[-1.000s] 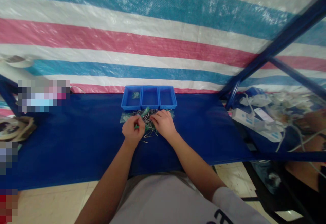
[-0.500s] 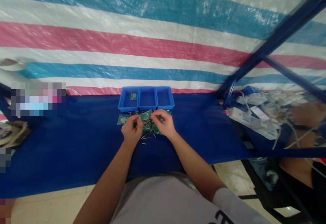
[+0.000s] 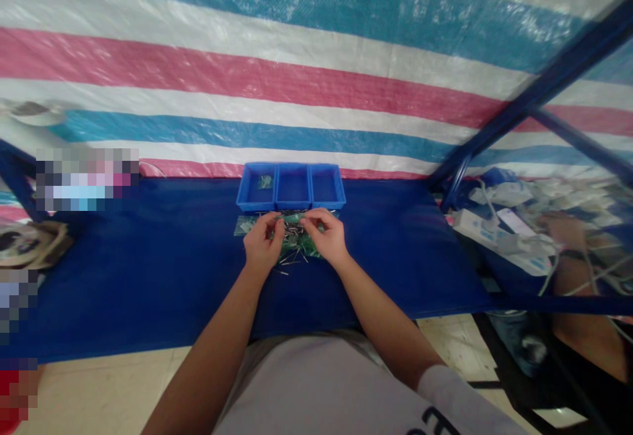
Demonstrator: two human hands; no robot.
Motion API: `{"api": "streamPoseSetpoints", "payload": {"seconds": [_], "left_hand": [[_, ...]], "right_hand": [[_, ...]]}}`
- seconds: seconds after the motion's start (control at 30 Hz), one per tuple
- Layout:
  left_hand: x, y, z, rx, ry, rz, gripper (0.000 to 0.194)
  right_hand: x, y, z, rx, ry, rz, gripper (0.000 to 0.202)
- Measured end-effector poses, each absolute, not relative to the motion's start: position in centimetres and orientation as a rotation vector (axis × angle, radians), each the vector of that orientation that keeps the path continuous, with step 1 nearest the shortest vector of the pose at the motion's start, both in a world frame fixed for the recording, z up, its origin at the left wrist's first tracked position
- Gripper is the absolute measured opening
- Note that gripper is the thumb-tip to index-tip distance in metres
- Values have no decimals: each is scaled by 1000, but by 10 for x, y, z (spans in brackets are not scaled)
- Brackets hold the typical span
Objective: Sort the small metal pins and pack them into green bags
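My left hand (image 3: 264, 240) and my right hand (image 3: 325, 232) pinch the two ends of a small clear green-tinted bag (image 3: 293, 217) between them. Beneath the hands lies a pile of thin metal pieces (image 3: 295, 231) with green bags (image 3: 309, 246) around it. Another flat greenish bag (image 3: 243, 225) lies left of my left hand. Just behind the pile stand three joined blue bins (image 3: 293, 186). In the left bin is a small greenish bag (image 3: 265, 182).
Everything stands on a blue table (image 3: 395, 244). At the right, a white power strip (image 3: 502, 240) with cables lies past a blue metal frame (image 3: 494, 118), near another person's arm (image 3: 568, 280). A brown container (image 3: 37, 244) is at the far left.
The camera view has shifted slightly, moving the bins and table a little to the right. Both hands stay on the small bag, which now sits lower between the fingertips.
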State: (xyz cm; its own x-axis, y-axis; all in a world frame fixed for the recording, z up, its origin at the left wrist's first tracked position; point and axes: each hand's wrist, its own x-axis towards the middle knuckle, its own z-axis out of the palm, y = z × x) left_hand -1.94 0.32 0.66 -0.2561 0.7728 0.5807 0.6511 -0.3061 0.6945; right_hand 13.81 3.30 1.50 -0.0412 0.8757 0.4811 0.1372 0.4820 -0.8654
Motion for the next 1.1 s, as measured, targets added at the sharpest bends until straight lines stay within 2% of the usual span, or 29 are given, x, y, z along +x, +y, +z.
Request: {"api": "streamPoseSetpoints", "payload": {"seconds": [0.17,0.33,0.47,0.67,0.87,0.97,1.1], "left_hand": [[-22,1,2,1822,1662,1579,23],[-24,-1,2,1828,1607,1587,30],[-22,2,1,1861,1640,1607,23],[-18,6,-2,1878,1704,1729,12],[-20,8,-11,1796,1650,1732,28],[-21,8,-13,1809,1656,1672,26],[-21,7,-11,1824,1694,1652,23]], "right_hand": [[139,31,20,-944,-1531,708,6],[141,32,19,-907,-1454,882,14],[141,34,17,-894,-1344,986,16],[137,36,13,-981,-1300,940,18],[136,38,9,-921,-1331,963,21],[138,37,8,-940,-1412,913,13],[139,37,7,-973,-1420,843,14]]}}
